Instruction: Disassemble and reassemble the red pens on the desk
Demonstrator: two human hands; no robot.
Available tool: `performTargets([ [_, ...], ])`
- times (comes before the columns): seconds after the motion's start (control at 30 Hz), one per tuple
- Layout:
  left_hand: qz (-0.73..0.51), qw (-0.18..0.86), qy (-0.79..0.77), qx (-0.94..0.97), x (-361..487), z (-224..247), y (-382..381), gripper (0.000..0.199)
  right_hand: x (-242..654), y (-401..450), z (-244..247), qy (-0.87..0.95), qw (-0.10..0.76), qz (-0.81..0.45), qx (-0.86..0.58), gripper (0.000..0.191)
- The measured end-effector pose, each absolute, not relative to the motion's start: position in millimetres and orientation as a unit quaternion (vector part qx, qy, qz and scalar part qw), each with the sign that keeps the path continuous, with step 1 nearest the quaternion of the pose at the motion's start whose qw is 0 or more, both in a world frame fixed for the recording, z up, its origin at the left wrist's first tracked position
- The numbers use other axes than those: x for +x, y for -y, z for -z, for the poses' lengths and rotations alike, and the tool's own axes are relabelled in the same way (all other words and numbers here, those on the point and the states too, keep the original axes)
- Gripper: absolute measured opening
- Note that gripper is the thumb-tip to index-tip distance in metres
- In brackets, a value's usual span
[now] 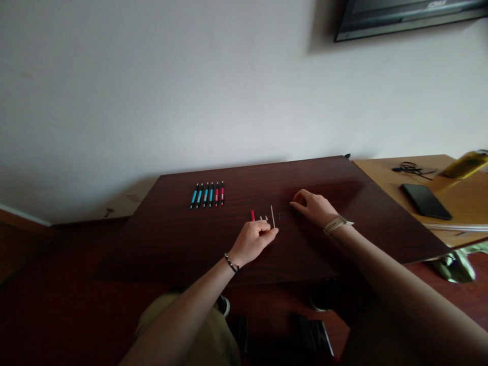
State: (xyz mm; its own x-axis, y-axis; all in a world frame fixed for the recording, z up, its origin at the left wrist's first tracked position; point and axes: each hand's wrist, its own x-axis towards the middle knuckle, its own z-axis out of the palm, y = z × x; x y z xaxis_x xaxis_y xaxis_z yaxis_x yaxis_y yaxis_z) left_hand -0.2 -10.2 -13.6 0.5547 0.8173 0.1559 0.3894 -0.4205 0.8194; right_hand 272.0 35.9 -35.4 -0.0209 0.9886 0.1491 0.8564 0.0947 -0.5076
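My left hand [254, 240] is closed, thumb and forefinger pinched at the near end of a thin white pen refill [272, 216]. Just beyond its knuckles lie a red pen barrel piece [252, 215] and small pale pen parts [266, 218], partly hidden by the hand. A tiny dark spring-like piece [279, 216] lies right of the refill. My right hand [311, 207] rests low over the table farther right, fingers curled and tips close together; whatever they may hold is hidden. Several assembled pens, blue ones [200, 195] and red ones [222, 193], stand in a row at the back left.
The dark wooden table [251, 175] stands against a white wall. On a lighter table [385, 173] at right lie a black phone [426, 200], a coiled cable [409, 169] and a yellow object [465, 163]. A screen [404, 18] hangs above.
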Motion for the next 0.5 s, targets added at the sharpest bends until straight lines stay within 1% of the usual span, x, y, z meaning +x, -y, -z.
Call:
performTargets([
  [0.13, -0.277, 0.373, -0.379, 0.801, 0.5, 13.7, 10.7, 0.052, 267.0, -36.3, 36.1, 0.705, 0.203, -0.121, -0.668, 0.021],
  [0.3, -0.264, 0.342, -0.370, 0.822, 1.4, 14.5, 11.8, 0.050, 266.8, -37.2, 37.0, 0.703, 0.185, -0.100, -0.679, 0.023],
  [0.5, -0.248, 0.243, -0.390, 0.853, 2.5, 15.0, 14.4, 0.050, 265.7, -36.7, 36.8, 0.703, 0.177, -0.098, -0.682, 0.024],
])
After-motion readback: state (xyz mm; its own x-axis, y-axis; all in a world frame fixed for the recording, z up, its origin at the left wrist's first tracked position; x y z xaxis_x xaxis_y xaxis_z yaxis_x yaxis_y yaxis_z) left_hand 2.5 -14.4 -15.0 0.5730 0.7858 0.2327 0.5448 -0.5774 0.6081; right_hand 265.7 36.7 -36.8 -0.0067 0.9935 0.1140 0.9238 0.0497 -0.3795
